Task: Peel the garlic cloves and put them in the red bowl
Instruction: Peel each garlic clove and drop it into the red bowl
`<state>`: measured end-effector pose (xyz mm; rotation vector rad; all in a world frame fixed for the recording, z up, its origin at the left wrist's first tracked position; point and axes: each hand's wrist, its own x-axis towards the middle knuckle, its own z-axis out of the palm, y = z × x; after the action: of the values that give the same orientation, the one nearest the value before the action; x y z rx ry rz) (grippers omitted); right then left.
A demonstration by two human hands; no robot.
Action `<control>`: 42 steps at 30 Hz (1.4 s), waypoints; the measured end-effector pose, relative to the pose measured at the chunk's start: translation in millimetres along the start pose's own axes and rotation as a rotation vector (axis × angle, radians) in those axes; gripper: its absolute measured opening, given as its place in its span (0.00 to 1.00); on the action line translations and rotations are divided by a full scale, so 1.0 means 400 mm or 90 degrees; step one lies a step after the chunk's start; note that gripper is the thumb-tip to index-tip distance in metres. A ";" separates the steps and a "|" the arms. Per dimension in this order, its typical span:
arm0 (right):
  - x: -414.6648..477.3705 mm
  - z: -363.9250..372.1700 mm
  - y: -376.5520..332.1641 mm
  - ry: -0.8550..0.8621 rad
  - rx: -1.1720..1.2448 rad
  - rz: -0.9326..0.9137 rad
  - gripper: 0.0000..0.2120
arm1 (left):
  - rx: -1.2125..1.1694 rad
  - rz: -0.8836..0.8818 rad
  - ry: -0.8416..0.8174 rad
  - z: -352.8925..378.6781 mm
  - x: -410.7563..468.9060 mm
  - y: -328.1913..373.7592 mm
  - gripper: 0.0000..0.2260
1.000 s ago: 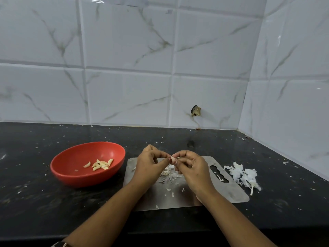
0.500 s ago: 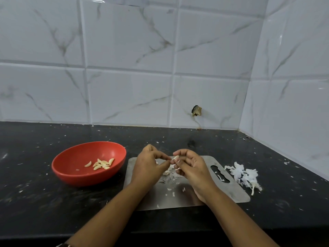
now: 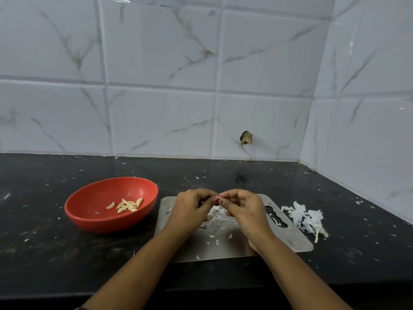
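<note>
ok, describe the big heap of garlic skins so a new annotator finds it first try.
Start at the black countertop, then find the steel board lying on it. The heap of garlic skins sits on the counter beside the board's right edge. Unlike the scraps on the board, it is one big fluffy white clump off the steel.

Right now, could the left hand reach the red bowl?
Probably yes: the red bowl sits just left of the left hand, nothing between them, though that hand and the right hand are pinching a clove.
</note>
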<state>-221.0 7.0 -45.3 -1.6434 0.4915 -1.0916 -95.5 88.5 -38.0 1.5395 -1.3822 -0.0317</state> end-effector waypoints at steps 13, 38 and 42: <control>-0.004 0.008 0.015 0.001 -0.323 -0.188 0.04 | 0.222 0.089 -0.040 0.002 -0.015 -0.009 0.12; -0.006 0.006 -0.018 -0.037 0.076 0.005 0.04 | -0.314 -0.161 -0.061 0.006 -0.011 0.021 0.14; -0.006 0.003 -0.013 -0.028 0.058 -0.003 0.04 | -0.240 -0.135 -0.023 0.005 -0.006 0.006 0.07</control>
<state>-222.0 11.2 -41.7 -1.5858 0.4036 -1.0644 -99.3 89.4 -38.7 1.3628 -1.1561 -0.4289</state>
